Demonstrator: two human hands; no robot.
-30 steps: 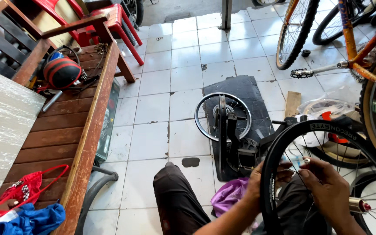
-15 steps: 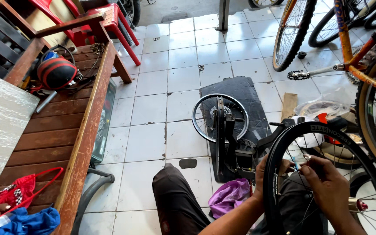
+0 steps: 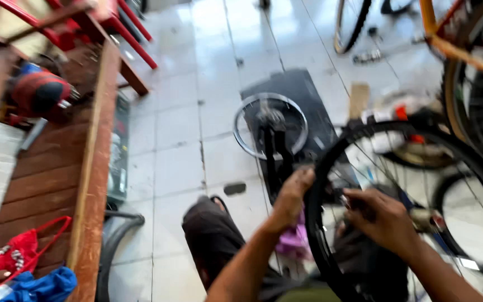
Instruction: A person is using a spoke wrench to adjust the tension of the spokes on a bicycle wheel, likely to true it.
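A black bicycle wheel [image 3: 479, 168] with thin spokes stands upright in front of me, low on the right. My left hand [image 3: 293, 193] grips its rim on the left side. My right hand [image 3: 380, 217] is inside the rim, fingers pinched on a spoke near the rim. A small silver rim [image 3: 247, 120] sits in a black stand on a dark mat [image 3: 303, 89] just beyond. My knee in dark trousers [image 3: 211, 232] is below the hands. The picture is blurred.
A wooden bench [image 3: 57, 168] runs along the left with a red and black helmet [image 3: 40, 92], a red bag [image 3: 20, 251] and blue cloth [image 3: 43, 285]. Red chair legs [image 3: 138, 31] stand at top left. An orange bicycle [image 3: 465, 50] and other wheels fill the right. A pink cloth [image 3: 293, 243] lies under the wheel.
The view has shifted and blurred. My left hand has slid up the rim, and the wheel sits a little lower and closer. My right hand stays at the spokes.
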